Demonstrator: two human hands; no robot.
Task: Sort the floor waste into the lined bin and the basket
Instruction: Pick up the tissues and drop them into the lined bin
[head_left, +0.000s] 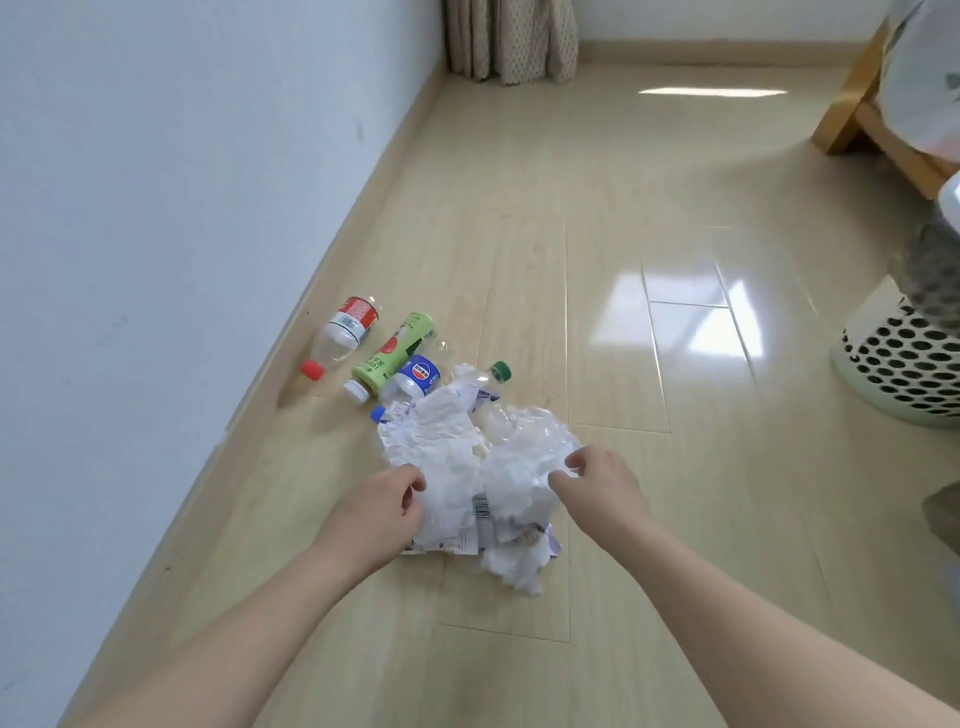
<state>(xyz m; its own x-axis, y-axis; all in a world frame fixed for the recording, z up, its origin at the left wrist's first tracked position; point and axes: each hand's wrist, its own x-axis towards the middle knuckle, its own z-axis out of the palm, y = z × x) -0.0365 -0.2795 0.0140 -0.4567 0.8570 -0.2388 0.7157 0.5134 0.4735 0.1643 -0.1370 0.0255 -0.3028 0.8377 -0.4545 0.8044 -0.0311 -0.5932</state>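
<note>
A heap of crumpled white paper (467, 467) lies on the wooden floor. My left hand (382, 506) grips its left edge and my right hand (597, 480) pinches its right side. Behind the paper lie several plastic bottles: a red-capped one (343, 335), a green-labelled one (397, 353), a blue-labelled one (415, 379) and a clear one with a green cap (491, 379), partly under the paper. A white perforated basket (893, 369) stands at the right edge, partly cut off. No lined bin is visible.
A white wall (182, 182) with a skirting board runs along the left, close to the bottles. A wooden bed frame (862, 119) stands at the far right and a curtain (511, 41) hangs at the back. A grey patterned cloth (930, 275) hangs over the basket.
</note>
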